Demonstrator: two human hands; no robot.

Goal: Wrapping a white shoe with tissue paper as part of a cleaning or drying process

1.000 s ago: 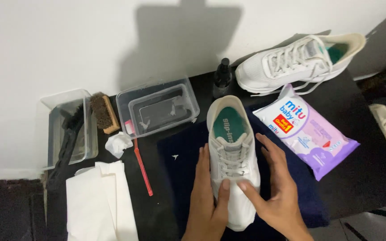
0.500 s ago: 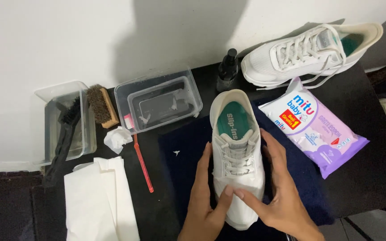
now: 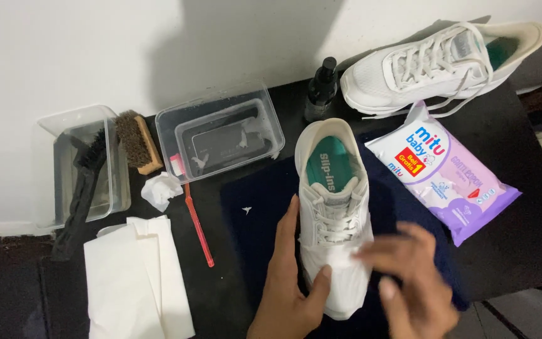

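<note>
From the head view, the white sneaker (image 3: 335, 216) lies on a dark blue cloth (image 3: 258, 213), its toe toward the table's near edge, the left hand (image 3: 290, 285) cupping its side with thumb on the toe, the blurred right hand (image 3: 409, 282) spread loosely over the toe, bare cloth left of the sneaker.

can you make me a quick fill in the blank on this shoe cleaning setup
1. The left hand grips the white shoe, which lies on a dark ____ cloth.
2. The red toothbrush lies between the paper towels and the ____.
3. The second shoe sits behind the pack of ____.
4. The small dark bottle stands beside the clear ____.

Missing words: blue; cloth; wipes; tub
</note>
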